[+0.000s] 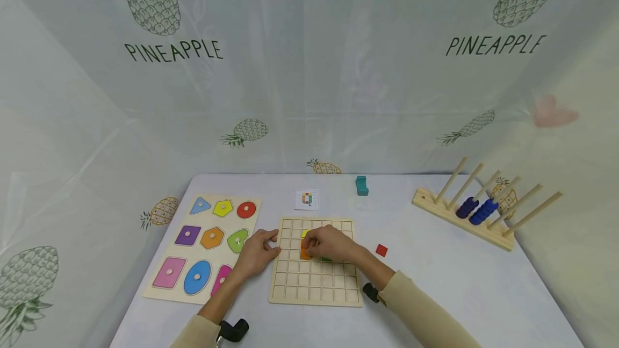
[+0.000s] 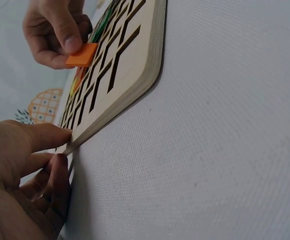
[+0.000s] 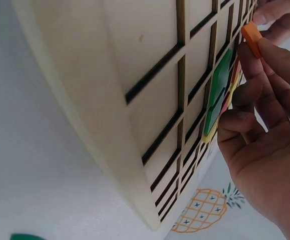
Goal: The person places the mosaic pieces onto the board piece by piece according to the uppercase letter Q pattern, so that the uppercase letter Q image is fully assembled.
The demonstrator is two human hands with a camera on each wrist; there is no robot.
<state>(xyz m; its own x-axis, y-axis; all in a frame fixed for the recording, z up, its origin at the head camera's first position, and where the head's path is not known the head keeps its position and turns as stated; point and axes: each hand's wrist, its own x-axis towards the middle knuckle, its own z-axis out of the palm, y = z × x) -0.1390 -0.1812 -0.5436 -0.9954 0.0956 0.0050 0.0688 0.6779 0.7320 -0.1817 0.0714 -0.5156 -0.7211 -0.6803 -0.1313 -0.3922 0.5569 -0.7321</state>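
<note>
left wrist view: right hand [image 2: 54, 32] pinches an orange tile [image 2: 82, 55] over the board [image 2: 143, 47]; left hand [image 2: 14, 170] touches its edge, gripping or not i cannot tell. tile looks light, stiff, maybe slick; opposite edges should suit fingertips.

Right hand [image 1: 330, 243] in a pinch (left hand [image 1: 257, 254] near)
</note>
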